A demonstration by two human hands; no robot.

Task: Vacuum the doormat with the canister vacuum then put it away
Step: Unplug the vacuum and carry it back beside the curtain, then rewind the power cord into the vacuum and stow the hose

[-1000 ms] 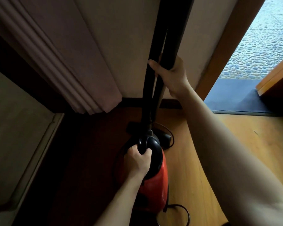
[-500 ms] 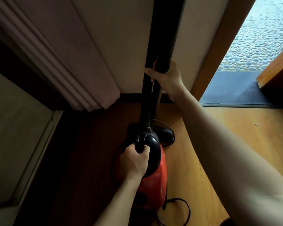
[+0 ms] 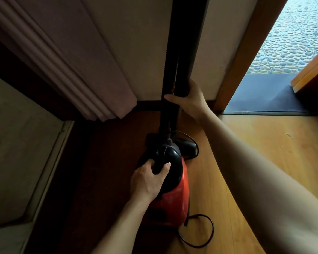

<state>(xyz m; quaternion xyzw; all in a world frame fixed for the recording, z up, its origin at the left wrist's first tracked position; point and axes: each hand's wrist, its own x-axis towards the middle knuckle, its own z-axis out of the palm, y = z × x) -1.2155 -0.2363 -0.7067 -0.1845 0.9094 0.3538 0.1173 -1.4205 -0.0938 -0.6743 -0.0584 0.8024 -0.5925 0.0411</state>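
Observation:
The red canister vacuum (image 3: 174, 202) with a black top stands on the wooden floor near the wall. My left hand (image 3: 148, 180) is closed around its black carry handle (image 3: 159, 158). The black hose and wand (image 3: 184, 52) rise upright from it against the wall, and my right hand (image 3: 190, 99) grips them together low down. The floor head (image 3: 151, 139) lies dark behind the canister. A dark grey doormat (image 3: 261, 96) lies in the open doorway at the right.
A pleated curtain (image 3: 77, 57) hangs at the left of the wall. A pale mattress-like edge (image 3: 26, 153) fills the left side. The black power cord (image 3: 204, 235) loops on the floor beside the canister. An orange wooden door (image 3: 312, 74) stands at the far right, with pebbled paving outside.
The view has shifted slightly; my right hand sits a little lower on the hose and wand. My left hand keeps its hold on the handle, and the canister stays in nearly the same spot.

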